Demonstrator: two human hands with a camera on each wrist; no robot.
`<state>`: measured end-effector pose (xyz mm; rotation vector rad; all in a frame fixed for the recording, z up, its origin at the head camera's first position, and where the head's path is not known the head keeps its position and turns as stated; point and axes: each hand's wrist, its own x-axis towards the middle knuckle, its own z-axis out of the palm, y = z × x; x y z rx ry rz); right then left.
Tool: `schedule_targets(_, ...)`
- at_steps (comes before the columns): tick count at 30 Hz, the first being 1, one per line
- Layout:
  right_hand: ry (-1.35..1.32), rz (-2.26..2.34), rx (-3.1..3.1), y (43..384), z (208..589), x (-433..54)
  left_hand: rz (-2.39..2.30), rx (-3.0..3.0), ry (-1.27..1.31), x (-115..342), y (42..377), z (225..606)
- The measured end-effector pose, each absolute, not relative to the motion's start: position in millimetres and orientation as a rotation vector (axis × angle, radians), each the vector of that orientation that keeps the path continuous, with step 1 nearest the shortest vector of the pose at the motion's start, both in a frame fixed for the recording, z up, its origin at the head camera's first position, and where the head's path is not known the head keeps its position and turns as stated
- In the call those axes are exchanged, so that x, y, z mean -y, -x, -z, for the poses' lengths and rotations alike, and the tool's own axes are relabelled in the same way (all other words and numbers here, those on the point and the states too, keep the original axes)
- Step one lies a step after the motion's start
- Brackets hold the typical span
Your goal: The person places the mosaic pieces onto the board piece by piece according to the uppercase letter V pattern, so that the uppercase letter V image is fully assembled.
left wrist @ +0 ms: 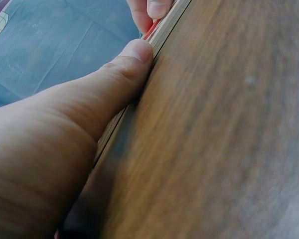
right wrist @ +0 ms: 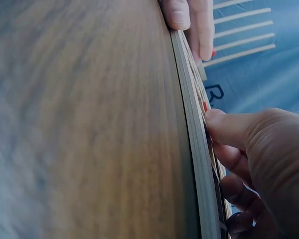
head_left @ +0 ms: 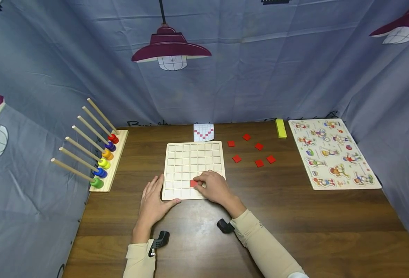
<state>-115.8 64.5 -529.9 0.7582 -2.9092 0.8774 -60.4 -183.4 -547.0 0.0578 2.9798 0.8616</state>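
A pale wooden grid board (head_left: 176,162) lies on the table in front of me. My left hand (head_left: 154,204) rests at its lower left corner, fingers straight along the left side, thumb on the near edge. With thumb and fingertips, my right hand (head_left: 214,188) pinches a small red square tile (head_left: 193,183) at a cell in the board's lower middle. In the right wrist view, a red sliver of the tile (right wrist: 205,106) shows at the thumb tip, low over the board's surface. The other right fingers curl over the board.
Several loose red tiles (head_left: 237,158) lie right of the board. A pattern card (head_left: 203,132) touches its far side. A peg stand with coloured rings (head_left: 115,162) is at left. A yellow block (head_left: 281,128) and a picture puzzle board (head_left: 333,154) are at right.
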Motion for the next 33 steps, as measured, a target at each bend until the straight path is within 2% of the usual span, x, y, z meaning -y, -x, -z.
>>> schedule_targets(8, -0.681, -1.14, 2.779, 119, 529, -96, -0.873, -2.983, -0.066, 179, 63, 548)
schedule_targets(14, -0.432, -1.237, 2.692, 123, 534, -162, -0.873, -2.982, -0.04, 180, 62, 549)
schedule_targets(22, -0.089, -1.115, 2.582, 122, 549, -242, -0.867, -3.002, -0.044, 184, 63, 549)
schedule_targets(33, 0.021, -0.972, 2.665, 128, 559, -257, -0.856, -2.985, -0.043, 184, 60, 548)
